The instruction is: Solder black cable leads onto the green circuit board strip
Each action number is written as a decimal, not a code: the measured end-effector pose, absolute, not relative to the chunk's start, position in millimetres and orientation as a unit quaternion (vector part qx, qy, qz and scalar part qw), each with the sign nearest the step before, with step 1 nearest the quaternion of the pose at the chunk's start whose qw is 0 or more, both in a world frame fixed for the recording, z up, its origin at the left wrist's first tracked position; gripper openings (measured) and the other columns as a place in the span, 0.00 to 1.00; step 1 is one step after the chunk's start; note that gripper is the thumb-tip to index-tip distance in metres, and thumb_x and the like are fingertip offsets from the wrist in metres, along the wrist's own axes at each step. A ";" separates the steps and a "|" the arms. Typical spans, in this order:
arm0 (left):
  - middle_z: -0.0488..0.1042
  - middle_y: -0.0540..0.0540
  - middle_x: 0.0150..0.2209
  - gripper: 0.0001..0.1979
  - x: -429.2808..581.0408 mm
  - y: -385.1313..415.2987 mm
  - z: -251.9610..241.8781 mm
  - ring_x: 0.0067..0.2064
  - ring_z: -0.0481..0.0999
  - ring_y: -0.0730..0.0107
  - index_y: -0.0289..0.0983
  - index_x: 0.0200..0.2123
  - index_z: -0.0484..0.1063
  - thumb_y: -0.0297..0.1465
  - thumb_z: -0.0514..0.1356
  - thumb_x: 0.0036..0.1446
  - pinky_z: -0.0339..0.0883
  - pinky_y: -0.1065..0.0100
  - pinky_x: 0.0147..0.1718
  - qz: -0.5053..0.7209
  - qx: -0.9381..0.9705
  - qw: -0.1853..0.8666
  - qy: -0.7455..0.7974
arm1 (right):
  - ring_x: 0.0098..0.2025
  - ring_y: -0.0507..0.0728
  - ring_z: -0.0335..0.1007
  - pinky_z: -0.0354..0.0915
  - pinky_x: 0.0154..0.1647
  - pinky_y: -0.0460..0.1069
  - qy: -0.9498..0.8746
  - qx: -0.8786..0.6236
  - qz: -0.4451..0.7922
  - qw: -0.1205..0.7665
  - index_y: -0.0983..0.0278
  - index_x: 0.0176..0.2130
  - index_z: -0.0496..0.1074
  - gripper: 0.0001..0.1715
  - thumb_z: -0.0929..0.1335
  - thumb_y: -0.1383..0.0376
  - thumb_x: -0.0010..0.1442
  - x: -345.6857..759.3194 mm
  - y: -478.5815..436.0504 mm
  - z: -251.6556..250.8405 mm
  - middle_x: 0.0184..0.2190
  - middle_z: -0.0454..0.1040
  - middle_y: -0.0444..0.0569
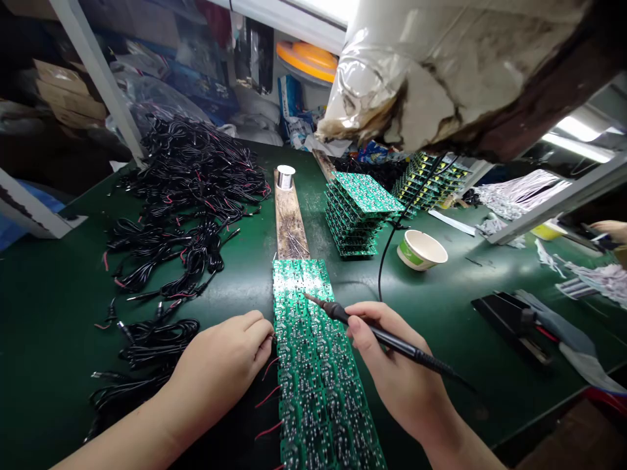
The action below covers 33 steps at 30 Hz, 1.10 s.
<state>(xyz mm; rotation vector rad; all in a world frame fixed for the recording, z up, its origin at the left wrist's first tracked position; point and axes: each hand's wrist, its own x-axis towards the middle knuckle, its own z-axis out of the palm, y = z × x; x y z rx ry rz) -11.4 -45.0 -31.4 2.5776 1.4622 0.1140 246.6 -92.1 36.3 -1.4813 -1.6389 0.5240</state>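
Observation:
A long green circuit board panel (313, 352) runs away from me, covered in solder joints. My right hand (399, 365) grips a soldering iron (386, 336) like a pen, its tip over the upper part of the panel; whether it touches cannot be told. At the panel's left edge my left hand (228, 352) is closed, its fingertips pinched together against the edge. What they hold is hidden. Several red wires (268, 397) stick out from the panel's left side below that hand. Beyond the panel's far end, a wooden strip (290, 219) carries a solder spool (285, 177) and loose bits of wire.
Bundled black cables (191, 176) are heaped at the left. Behind the iron stand a stack of circuit boards (360, 212) and a paper bowl (422, 250). A plastic-wrapped duct (441, 72) hangs low overhead. Far right, another person's hand (611, 230) shows near a black tool-like object (509, 323).

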 end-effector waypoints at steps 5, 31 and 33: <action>0.78 0.46 0.41 0.16 -13.6 -40.5 -27.2 0.43 0.80 0.59 0.41 0.41 0.76 0.33 0.49 0.75 0.68 0.59 0.40 0.044 0.861 0.127 0.491 | 0.38 0.58 0.82 0.76 0.41 0.52 -0.632 -0.607 0.215 0.430 0.58 0.48 0.81 0.15 0.68 0.53 0.74 262.7 -59.7 22.4 0.38 0.84 0.48; 0.81 0.48 0.36 0.17 -18.9 -25.0 -8.1 0.36 0.79 0.62 0.44 0.39 0.80 0.33 0.50 0.73 0.63 0.62 0.34 0.079 0.829 0.186 0.521 | 0.43 0.60 0.81 0.73 0.43 0.53 -0.650 -0.602 0.235 0.400 0.59 0.49 0.80 0.17 0.67 0.53 0.72 250.1 5.2 14.1 0.40 0.84 0.49; 0.80 0.47 0.38 0.17 -17.1 -26.7 -7.8 0.39 0.79 0.59 0.43 0.39 0.79 0.32 0.49 0.73 0.64 0.60 0.36 0.054 0.830 0.186 0.523 | 0.43 0.60 0.81 0.73 0.44 0.53 -0.650 -0.602 0.237 0.397 0.60 0.49 0.79 0.17 0.67 0.53 0.72 250.2 5.6 14.0 0.40 0.84 0.49</action>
